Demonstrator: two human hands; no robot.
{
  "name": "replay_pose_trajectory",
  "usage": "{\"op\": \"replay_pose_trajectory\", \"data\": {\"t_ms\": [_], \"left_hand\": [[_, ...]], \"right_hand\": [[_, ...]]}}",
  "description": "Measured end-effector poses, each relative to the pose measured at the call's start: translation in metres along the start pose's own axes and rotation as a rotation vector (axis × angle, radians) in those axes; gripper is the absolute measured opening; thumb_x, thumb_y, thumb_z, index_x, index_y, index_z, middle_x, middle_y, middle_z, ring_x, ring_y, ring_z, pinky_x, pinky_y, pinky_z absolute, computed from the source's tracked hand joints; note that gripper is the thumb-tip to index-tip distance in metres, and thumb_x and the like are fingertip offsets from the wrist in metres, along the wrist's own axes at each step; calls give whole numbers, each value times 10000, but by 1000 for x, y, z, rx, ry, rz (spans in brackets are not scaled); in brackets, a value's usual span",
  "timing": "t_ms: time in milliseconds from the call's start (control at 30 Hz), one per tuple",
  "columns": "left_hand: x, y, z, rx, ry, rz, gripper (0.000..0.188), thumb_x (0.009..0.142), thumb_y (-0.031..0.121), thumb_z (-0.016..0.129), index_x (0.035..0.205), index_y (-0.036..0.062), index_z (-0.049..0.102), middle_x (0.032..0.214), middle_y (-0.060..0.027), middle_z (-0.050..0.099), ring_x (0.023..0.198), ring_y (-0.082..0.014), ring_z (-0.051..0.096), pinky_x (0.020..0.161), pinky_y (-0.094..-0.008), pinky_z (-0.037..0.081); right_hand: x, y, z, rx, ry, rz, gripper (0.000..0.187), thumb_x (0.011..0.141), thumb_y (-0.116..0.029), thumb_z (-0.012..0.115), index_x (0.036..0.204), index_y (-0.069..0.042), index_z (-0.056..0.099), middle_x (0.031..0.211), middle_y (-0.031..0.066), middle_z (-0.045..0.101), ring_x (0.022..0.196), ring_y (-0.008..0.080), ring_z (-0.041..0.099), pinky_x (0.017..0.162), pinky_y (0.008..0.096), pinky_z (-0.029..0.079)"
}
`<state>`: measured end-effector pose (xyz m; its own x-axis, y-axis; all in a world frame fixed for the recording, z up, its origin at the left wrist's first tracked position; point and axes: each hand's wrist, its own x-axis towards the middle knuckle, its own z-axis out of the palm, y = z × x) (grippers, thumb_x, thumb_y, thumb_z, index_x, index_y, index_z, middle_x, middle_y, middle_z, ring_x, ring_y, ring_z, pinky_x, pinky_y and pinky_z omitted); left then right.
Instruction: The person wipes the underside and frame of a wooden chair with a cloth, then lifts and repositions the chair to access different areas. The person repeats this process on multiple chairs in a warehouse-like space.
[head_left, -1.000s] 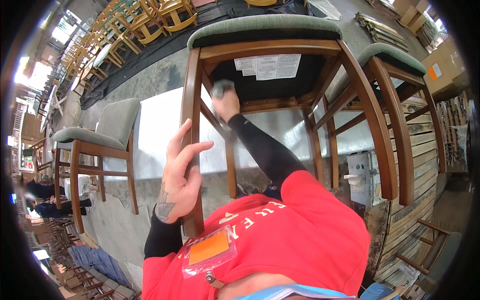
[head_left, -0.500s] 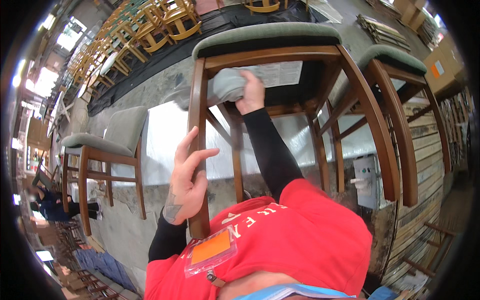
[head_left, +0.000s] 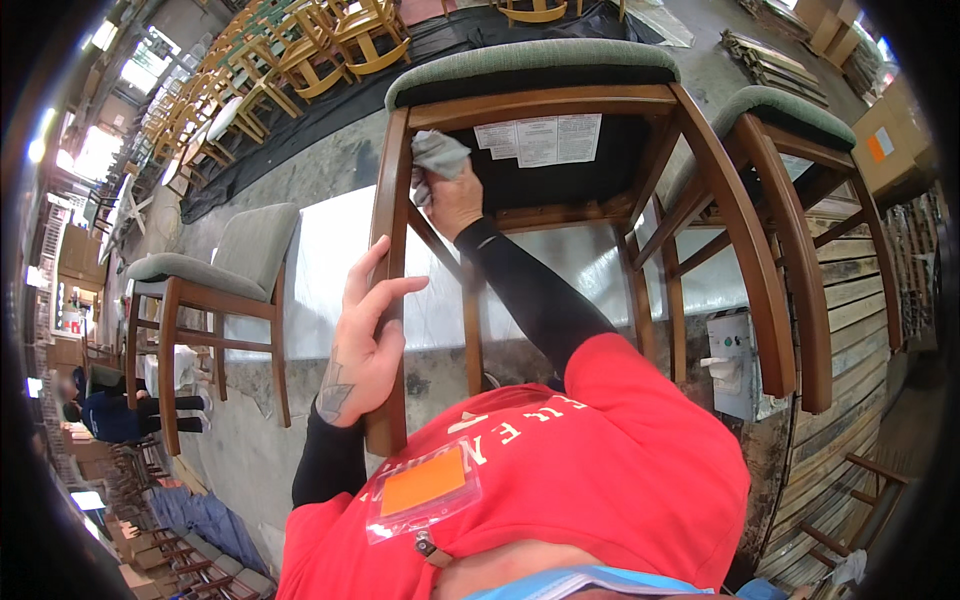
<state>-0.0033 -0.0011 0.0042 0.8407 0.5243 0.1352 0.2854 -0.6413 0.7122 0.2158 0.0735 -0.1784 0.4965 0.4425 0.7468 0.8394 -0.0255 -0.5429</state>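
A wooden chair with a grey-green padded seat is in front of me, its dark underside and brown legs facing me. My right hand reaches under the seat, closed on a crumpled grey cloth. That cloth lies against the frame's inner left corner, near the top of the left leg. My left hand rests against the same chair leg, its fingers stretched and spread apart rather than wrapped round it. White printed sheets are fixed to the seat's underside.
Another padded chair stands close on the right, beside a grey control box. To the left is a third chair. Many wooden chairs fill the far left. A person is at the left edge; cardboard boxes stand far right.
My right hand and the cloth have moved left into the corner by the leg, uncovering more of the white sheets. My left hand keeps its place on the leg.
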Motion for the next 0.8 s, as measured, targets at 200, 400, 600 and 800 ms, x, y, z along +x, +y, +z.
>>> {"op": "replay_pose_trajectory", "data": {"t_ms": [200,400,600,800], "left_hand": [[-9,-6,-4,71,12,11,518,748,-113,431,1164,81,673,1576,-193,333,1462,-389,340,1140,-436,364],[-10,-2,0,-46,32,-70,525,723,-80,425,1161,52,683,1565,-159,382,1485,-335,331,1186,-417,272],[-4,-2,-1,-21,38,3,547,707,-103,426,1166,49,683,1573,-153,379,1487,-314,332,1197,-422,255],[-6,-2,0,-15,38,-48,504,733,-94,434,1145,62,678,1566,-143,383,1486,-310,325,1182,-408,286]], "right_hand": [[-28,11,-11,134,-214,178,442,720,-92,705,1159,-92,659,1147,184,637,1022,430,616,922,457,520],[-20,-15,10,47,-135,120,392,738,-105,707,1123,-52,654,1238,188,578,1114,411,572,913,475,512],[-1,8,13,649,151,587,177,757,-132,702,847,19,683,814,176,693,788,305,680,740,408,528],[49,35,-43,1445,-53,1073,199,879,-92,596,1017,24,677,992,160,714,867,281,697,823,419,557]]}}
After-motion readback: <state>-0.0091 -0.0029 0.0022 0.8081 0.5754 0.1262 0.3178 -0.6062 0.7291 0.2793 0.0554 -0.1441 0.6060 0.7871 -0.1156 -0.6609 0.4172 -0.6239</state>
